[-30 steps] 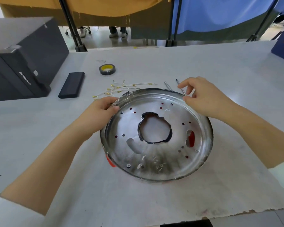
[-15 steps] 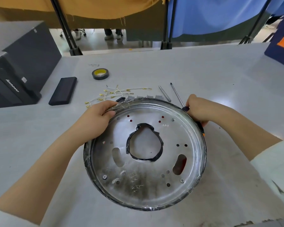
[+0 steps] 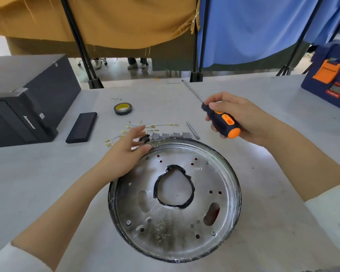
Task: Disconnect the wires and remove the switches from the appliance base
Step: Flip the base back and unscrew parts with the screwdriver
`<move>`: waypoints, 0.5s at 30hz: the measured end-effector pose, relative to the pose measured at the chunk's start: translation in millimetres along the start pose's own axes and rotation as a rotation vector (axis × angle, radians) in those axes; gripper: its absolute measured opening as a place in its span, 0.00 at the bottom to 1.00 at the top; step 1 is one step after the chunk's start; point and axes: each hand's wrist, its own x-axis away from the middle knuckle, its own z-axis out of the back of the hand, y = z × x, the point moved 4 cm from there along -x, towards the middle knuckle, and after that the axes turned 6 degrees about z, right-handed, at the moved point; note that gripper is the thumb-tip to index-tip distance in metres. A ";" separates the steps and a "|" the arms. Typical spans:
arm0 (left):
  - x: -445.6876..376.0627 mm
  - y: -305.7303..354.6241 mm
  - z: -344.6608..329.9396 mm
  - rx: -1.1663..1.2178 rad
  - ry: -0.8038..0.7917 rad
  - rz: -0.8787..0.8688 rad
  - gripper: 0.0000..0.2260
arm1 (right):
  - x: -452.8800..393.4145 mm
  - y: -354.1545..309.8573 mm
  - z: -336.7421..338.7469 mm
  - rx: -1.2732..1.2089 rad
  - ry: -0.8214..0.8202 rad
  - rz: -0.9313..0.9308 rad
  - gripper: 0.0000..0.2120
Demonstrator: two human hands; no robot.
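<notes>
Lifted off the counter (image 3: 47, 173) since a moment ago, the screwdriver (image 3: 222, 122) sits gripped in the right hand (image 3: 238, 116); the left hand (image 3: 126, 152), fingers loosely spread, hovers at the appliance base (image 3: 175, 201) rim near the switches (image 3: 171, 135). Stiff, sharp-edged metal: best held by its rim.

Left hand (image 3: 129, 149) reaches toward 12 o'clock, fingers extended and relaxed, motion-blurred; right hand (image 3: 237, 116), at 2 o'clock, grips a screwdriver (image 3: 222, 120), forearm entering from 4 o'clock.
</notes>
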 end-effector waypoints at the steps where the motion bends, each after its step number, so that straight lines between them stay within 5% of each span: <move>1: -1.3 4.5 5.1 0.004 0.058 -0.032 0.25 | 3.6 -7.4 -5.4 -0.106 -0.080 0.007 0.05; 5: -6.4 37.0 32.3 -0.242 0.342 -0.256 0.30 | 15.7 -30.0 -28.8 -0.452 -0.407 -0.017 0.15; 8: -6.3 59.0 36.8 -0.351 0.338 -0.355 0.22 | 20.2 -41.8 -41.8 -0.582 -0.543 -0.001 0.18; 10: -3.3 61.8 36.6 -0.350 0.244 -0.348 0.12 | 22.8 -46.4 -46.3 -0.652 -0.570 0.027 0.20; 15: 13.5 52.6 28.4 -0.266 0.056 -0.272 0.12 | 22.9 -46.5 -51.3 -0.491 -0.373 0.133 0.16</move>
